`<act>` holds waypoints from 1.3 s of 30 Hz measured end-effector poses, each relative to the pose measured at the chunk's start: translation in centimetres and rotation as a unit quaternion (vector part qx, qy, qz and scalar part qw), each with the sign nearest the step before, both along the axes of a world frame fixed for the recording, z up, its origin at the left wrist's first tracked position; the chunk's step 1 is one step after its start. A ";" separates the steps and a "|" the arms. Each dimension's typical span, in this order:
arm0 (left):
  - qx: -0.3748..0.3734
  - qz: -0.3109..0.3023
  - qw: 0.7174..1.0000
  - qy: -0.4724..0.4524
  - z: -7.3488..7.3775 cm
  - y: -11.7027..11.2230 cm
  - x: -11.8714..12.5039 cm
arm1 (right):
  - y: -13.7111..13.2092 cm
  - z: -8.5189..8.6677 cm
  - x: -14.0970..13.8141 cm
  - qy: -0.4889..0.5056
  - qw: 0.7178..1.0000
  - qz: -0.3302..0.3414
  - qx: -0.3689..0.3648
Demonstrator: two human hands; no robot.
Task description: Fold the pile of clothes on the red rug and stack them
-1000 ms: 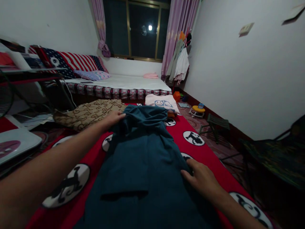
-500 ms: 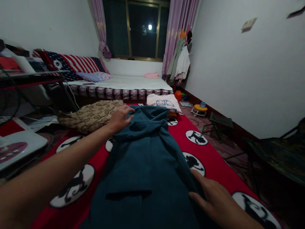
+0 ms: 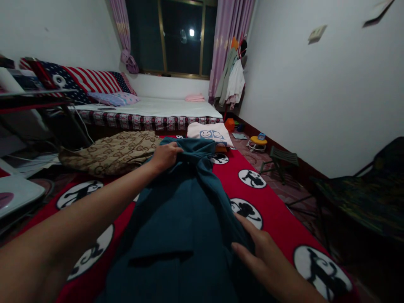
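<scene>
Gripping the teal garment was the left hand; the right hand lay wide-fingered. Its near part looked flat; far creases remained.

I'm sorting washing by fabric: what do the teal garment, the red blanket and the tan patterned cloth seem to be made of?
Teal garment: matte fabric, by its soft, shineless folds; cotton or a blend, I can't tell.
Red blanket: perhaps fleece, matte, by its even, dull surface.
Tan patterned cloth: fabric, matte, by its rumpled folds; fibre unclear.
</scene>
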State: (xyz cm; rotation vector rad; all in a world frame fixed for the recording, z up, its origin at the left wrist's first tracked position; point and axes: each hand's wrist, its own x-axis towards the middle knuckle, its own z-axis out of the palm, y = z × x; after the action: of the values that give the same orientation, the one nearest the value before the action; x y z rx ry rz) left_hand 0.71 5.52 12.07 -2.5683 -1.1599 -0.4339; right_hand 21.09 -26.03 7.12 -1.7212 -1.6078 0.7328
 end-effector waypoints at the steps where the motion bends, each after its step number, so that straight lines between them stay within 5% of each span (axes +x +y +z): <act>1: 0.006 0.013 1.000 -0.009 0.9 0.5 -0.5 | 0.3 0.5 -0.6 0.015 1.000 0.010 0.004; 5: 0.014 0.053 0.998 -0.024 3.1 2.1 -2.3 | 1.4 1.6 -3.8 0.030 0.999 0.041 -0.018; 8: 0.010 0.064 0.998 -0.020 2.7 2.8 -3.4 | 2.0 1.2 -6.2 0.025 0.994 0.086 -0.055; 12: -0.001 0.047 0.999 -0.008 0.7 2.9 -4.3 | 2.7 0.5 -7.5 0.072 0.979 0.174 -0.080; 16: 0.008 0.005 1.000 -0.006 -1.0 0.4 -3.0 | 3.3 0.3 -7.5 0.036 0.978 0.205 -0.008; 23: -0.089 -0.234 0.967 0.041 -4.7 -7.3 2.9 | 3.8 -0.9 -9.6 -0.103 0.951 0.291 0.024; 29: -0.185 -0.163 0.967 0.065 -8.5 -6.2 1.8 | 3.3 -2.8 -8.8 -0.094 0.897 0.424 0.085; 31: -0.186 -0.156 0.968 0.063 -9.0 -5.8 0.9 | 3.5 -2.9 -7.5 -0.059 0.916 0.383 0.102; 34: -0.199 -0.156 0.965 0.070 -8.8 -6.1 0.3 | 5.3 -2.2 -5.0 -0.024 0.968 0.204 0.143; 39: -0.239 -0.159 0.954 0.085 -8.5 -6.8 0.0 | 12.2 -1.9 -0.7 -0.006 0.984 0.056 0.170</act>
State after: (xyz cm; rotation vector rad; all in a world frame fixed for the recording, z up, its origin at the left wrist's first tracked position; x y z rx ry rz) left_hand 0.67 -1.31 3.61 -3.1525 -0.8730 0.0183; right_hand 20.42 -13.86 5.22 -1.4007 -1.7344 0.4662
